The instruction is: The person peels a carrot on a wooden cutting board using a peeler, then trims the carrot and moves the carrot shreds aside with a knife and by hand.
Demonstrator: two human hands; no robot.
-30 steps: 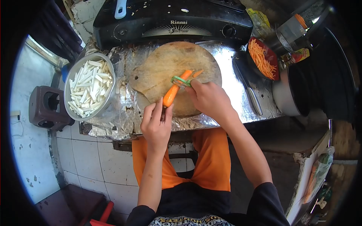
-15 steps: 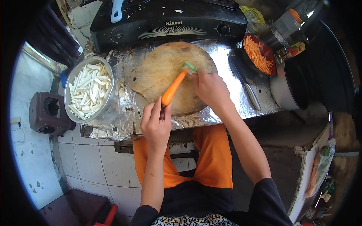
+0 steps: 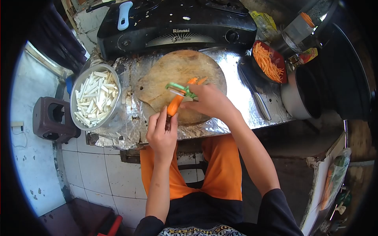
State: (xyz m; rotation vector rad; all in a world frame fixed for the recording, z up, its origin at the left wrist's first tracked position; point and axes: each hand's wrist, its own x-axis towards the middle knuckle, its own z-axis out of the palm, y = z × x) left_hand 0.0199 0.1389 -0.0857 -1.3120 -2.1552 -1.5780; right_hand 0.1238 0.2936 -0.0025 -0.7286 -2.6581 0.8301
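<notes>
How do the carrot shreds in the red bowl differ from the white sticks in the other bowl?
The carrot shreds are orange, while the white sticks are pale. The shreds look thin, whereas the sticks look thicker and straighter-edged. The shreds sit in the red bowl, right of the board; the sticks fill the round bowl to its left. Both are cut into narrow pieces and piled loosely.

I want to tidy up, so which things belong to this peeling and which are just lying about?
Peeling:
- carrot
- green peeler
- cutting board
- probably the shredded carrot

Seemingly lying about:
- knife
- light-blue utensil on the stove
- brown stool
</notes>
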